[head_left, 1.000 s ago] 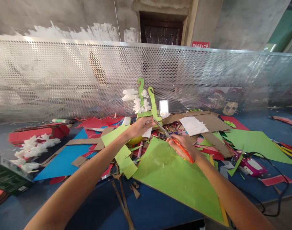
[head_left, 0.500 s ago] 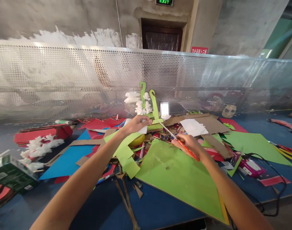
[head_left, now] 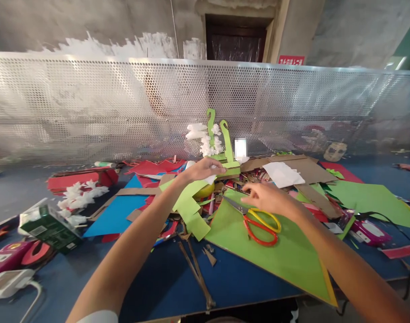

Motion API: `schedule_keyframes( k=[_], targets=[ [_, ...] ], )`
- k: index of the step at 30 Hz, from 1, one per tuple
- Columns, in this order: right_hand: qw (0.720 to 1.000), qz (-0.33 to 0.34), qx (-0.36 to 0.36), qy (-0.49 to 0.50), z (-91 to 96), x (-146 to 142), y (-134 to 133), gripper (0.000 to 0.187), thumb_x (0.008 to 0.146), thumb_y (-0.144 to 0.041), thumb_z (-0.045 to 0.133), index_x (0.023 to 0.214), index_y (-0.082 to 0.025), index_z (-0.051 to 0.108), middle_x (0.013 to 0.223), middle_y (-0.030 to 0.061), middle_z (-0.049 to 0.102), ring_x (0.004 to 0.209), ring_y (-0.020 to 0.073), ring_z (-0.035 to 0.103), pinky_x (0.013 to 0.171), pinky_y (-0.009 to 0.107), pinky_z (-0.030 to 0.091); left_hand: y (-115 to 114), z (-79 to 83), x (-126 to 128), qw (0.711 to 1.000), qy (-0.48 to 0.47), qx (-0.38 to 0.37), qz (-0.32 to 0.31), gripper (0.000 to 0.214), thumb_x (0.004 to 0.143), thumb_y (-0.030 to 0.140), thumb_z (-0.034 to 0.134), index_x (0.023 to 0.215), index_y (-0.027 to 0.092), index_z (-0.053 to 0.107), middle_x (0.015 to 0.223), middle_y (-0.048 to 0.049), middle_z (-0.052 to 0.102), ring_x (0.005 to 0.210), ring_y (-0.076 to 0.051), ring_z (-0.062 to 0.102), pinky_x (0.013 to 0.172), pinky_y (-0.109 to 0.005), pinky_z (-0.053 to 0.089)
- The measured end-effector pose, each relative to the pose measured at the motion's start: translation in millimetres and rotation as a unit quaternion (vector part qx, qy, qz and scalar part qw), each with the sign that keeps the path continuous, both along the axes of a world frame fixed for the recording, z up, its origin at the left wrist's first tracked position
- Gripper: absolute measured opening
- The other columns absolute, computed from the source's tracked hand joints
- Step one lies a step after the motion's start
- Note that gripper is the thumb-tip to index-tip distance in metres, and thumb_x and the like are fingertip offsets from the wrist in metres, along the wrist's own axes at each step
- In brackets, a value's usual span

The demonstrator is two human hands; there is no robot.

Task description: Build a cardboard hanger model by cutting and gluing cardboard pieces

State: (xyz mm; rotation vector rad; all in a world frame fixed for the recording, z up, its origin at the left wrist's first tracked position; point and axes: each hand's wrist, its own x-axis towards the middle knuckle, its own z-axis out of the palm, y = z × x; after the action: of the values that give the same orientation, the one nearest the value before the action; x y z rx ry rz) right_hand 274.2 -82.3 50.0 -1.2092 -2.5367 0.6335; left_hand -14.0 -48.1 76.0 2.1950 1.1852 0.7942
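Note:
My left hand point(head_left: 206, 169) reaches to the base of a green cardboard model point(head_left: 221, 148) that stands upright with white paper tufts on it. Its fingers are pinched on a small white paper piece point(head_left: 209, 179) at the base. My right hand point(head_left: 267, 197) hovers just above the big green sheet point(head_left: 275, 251), fingers loosely spread and empty. The scissors point(head_left: 258, 220), with one red and one yellow handle loop, lie on that sheet just below the right hand.
Red, blue and green paper scraps and brown cardboard cover the blue table point(head_left: 157, 287). A green box point(head_left: 50, 226) lies at left, white tufts point(head_left: 79, 197) near it. A pink device point(head_left: 368, 231) with a black cable sits at right. A perforated metal screen point(head_left: 90, 107) closes the back.
My right hand held the scissors near the model; it has let them go, and they now lie on the green sheet. The camera view shifted left.

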Motion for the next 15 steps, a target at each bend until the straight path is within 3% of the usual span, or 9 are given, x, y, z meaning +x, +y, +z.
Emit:
schedule_keyframes(
  k=[3, 5, 8, 12, 15],
  targets=[
    [0.988, 0.018, -0.043, 0.145, 9.3, -20.1, 19.2, 0.048, 0.094, -0.053, 0.067, 0.131, -0.022, 0.061, 0.107, 0.0121, 0.078, 0.063, 0.0181, 0.068, 0.058, 0.034, 0.053, 0.0, -4.6, 9.2, 0.998, 0.009, -0.025, -0.058, 0.031, 0.089, 0.044, 0.069, 0.093, 0.016, 0.080, 0.087, -0.0051, 0.075, 0.076, -0.015, 0.061, 0.071, -0.027, 0.045],
    [0.976, 0.027, -0.065, 0.204, 8.5, -34.7, 31.9, 0.040, 0.093, -0.049, 0.070, 0.121, -0.021, 0.063, 0.101, 0.0100, 0.078, 0.064, 0.0178, 0.069, 0.059, 0.034, 0.056, 2.6, -9.2, 13.1, 0.996, 0.010, -0.034, -0.086, 0.030, 0.088, 0.043, 0.068, 0.092, 0.016, 0.080, 0.085, -0.0044, 0.074, 0.075, -0.015, 0.060, 0.071, -0.028, 0.045],
    [0.958, 0.034, -0.084, 0.272, 1.4, -51.6, 45.0, 0.027, 0.089, -0.041, 0.075, 0.101, -0.019, 0.064, 0.091, 0.0080, 0.075, 0.072, 0.0192, 0.070, 0.062, 0.034, 0.059, 5.4, -12.4, 13.7, 0.997, 0.009, -0.017, -0.078, 0.030, 0.088, 0.042, 0.067, 0.086, 0.015, 0.078, 0.076, -0.0026, 0.069, 0.069, -0.014, 0.055, 0.068, -0.027, 0.042],
    [0.949, 0.028, -0.091, 0.299, -6.4, -57.0, 49.4, 0.021, 0.089, -0.032, 0.073, 0.102, -0.018, 0.065, 0.090, 0.0064, 0.072, 0.069, 0.0167, 0.068, 0.065, 0.033, 0.058, 4.1, -6.5, 2.6, 0.995, 0.072, -0.031, -0.053, 0.036, 0.092, 0.046, 0.060, 0.087, 0.016, 0.079, 0.071, -0.0021, 0.066, 0.060, -0.013, 0.050, 0.059, -0.026, 0.036],
    [0.958, 0.030, -0.088, 0.270, -12.1, -51.1, 48.0, 0.020, 0.091, -0.031, 0.068, 0.105, -0.017, 0.068, 0.087, 0.0061, 0.071, 0.066, 0.0160, 0.067, 0.064, 0.033, 0.057, 2.8, -1.1, -10.4, 0.978, 0.190, -0.053, -0.069, 0.032, 0.094, 0.044, 0.058, 0.097, 0.019, 0.079, 0.091, -0.0062, 0.076, 0.074, -0.017, 0.063, 0.067, -0.026, 0.042]
  ],
)
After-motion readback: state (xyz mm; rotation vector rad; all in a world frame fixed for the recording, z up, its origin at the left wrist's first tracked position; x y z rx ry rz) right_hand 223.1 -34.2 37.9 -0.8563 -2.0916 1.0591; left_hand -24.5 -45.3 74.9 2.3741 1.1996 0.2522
